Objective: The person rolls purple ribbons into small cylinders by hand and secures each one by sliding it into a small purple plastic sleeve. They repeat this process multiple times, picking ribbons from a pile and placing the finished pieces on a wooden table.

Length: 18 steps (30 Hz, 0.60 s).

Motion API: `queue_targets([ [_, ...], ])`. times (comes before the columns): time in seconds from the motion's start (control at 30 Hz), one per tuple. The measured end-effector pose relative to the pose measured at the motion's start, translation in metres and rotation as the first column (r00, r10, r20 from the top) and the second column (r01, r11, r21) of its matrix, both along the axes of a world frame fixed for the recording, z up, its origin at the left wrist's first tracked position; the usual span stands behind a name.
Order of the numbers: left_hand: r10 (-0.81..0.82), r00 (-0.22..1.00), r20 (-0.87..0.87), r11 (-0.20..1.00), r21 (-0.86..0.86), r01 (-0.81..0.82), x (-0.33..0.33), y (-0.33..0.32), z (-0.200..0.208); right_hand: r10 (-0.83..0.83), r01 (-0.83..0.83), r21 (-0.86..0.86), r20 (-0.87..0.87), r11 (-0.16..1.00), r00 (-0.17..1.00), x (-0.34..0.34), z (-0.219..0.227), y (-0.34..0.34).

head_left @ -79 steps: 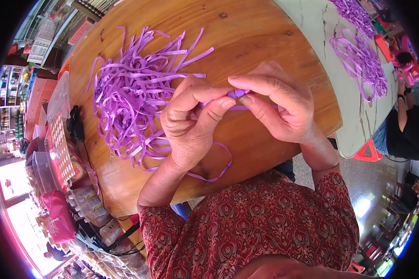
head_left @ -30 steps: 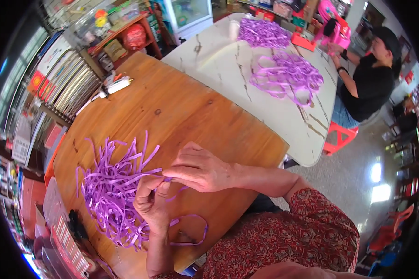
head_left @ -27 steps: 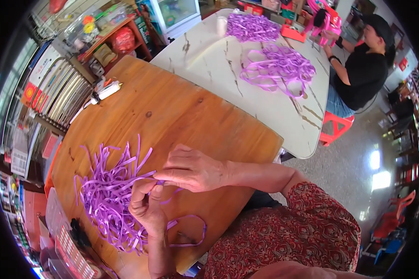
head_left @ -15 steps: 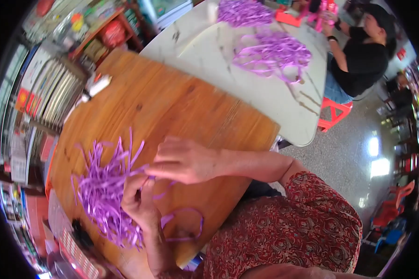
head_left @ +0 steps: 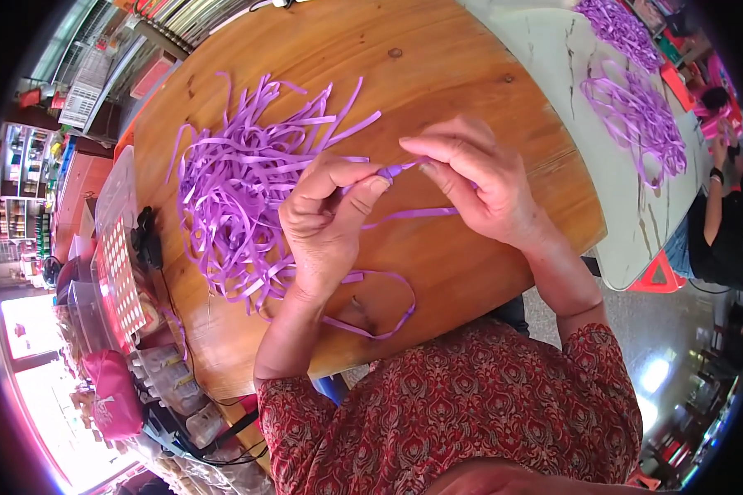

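Note:
My left hand is closed, with thumb and forefinger pinching a small folded or knotted bit of purple ribbon. A thin length of it runs across to my right hand, whose thumb meets the ribbon while the forefinger reaches out above it. Both hands are raised over the wooden table. Beside my left hand lies a large tangled heap of glossy purple ribbons. One loose ribbon curves in a loop near the table's front edge, below my hands.
To the right, a pale marbled table adjoins mine and bears more purple ribbons. Someone in black sits there beside a red stool. A clear plastic box and a pink pouch stand at the left.
The view has turned, so the heap and both hands sit higher in it. My hands, close together before, are now slightly apart with ribbon stretched between them.

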<state>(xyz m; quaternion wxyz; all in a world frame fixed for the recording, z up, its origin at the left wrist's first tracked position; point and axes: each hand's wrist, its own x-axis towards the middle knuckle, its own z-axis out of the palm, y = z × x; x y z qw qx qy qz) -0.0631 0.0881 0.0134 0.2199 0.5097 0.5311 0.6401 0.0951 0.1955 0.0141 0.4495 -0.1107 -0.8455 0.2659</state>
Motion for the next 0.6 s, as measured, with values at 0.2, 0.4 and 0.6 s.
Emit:
queue_targets([
  [0.2,-0.058,0.997,-0.053,0.998,0.020,0.059,-0.001,-0.001,-0.003,0.007,0.007,0.142,-0.100,0.990,0.995,0.000,0.004,-0.009],
  [0.4,-0.121,0.993,-0.003,0.992,0.038,0.121,0.007,-0.004,0.001,0.076,-0.050,0.162,-0.157,0.985,0.985,0.003,0.003,-0.007],
  [0.6,-0.076,0.960,-0.268,0.991,0.085,0.102,0.009,-0.010,0.013,0.169,-0.162,0.055,-0.173,0.985,0.970,0.007,0.007,-0.008],
])
